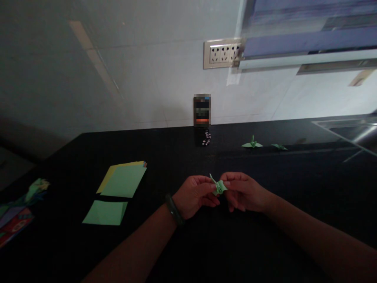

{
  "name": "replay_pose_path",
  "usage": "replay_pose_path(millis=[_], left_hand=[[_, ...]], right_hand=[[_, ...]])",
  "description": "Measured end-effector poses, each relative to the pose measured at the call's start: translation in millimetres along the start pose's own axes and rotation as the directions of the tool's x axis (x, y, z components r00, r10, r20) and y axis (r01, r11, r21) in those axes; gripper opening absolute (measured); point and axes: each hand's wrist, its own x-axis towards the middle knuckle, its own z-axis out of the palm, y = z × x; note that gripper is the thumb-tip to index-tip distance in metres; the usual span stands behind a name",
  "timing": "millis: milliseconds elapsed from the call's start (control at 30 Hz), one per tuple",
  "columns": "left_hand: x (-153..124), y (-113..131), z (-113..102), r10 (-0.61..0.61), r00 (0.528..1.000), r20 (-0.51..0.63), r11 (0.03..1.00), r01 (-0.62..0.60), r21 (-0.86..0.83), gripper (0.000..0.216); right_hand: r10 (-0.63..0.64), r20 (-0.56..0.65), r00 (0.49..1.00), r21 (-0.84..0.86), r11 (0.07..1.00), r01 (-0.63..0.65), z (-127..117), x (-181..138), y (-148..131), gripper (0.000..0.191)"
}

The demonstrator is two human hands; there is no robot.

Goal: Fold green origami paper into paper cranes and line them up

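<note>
A small folded green paper figure (218, 185) is held above the black tabletop (265, 243), pinched from both sides. My left hand (194, 195) grips its left side with fingers curled, a dark band on that wrist. My right hand (244, 191) pinches its right side. Two finished green paper cranes, one (252, 144) and another (279, 147), stand farther back on the table.
A stack of coloured paper sheets (123, 180) and a folded green sheet (105, 212) lie to the left. Colourful packaging (17, 212) sits at the left edge. A phone (202, 111) leans on the wall, with a beaded string (206, 138) below it. A wall socket (222, 53) is above.
</note>
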Motion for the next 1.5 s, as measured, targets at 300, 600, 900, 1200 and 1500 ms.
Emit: replay_pose_path(millis=[300,600,900,1200,1500], left_hand=[[0,2,-3,-0.019,0.999,0.028,0.994,0.022,-0.109,0.012],[1,1,-4,-0.013,0.999,0.033,0.990,0.017,-0.140,0.010],[2,1,-5,-0.007,1.000,-0.010,0.993,0.005,-0.119,0.010],[2,0,0,0.014,0.998,-0.063,1.000,-0.015,-0.025,0.011],[0,2,0,-0.044,0.999,-0.012,0.999,0.044,-0.027,0.018]], right_hand=[[-0.070,0.022,0.997,0.126,0.990,0.067,-1,2,4,0.020],[-0.163,-0.023,0.986,0.166,0.972,0.165,-2,5,7,0.024],[-0.153,-0.108,0.982,0.108,0.980,0.165,2,7,3,0.030],[-0.020,-0.218,0.976,-0.014,1.000,0.017,6,6,2,0.023],[-0.060,-0.254,0.965,0.096,0.992,0.087,-1,7,-4,0.023]])
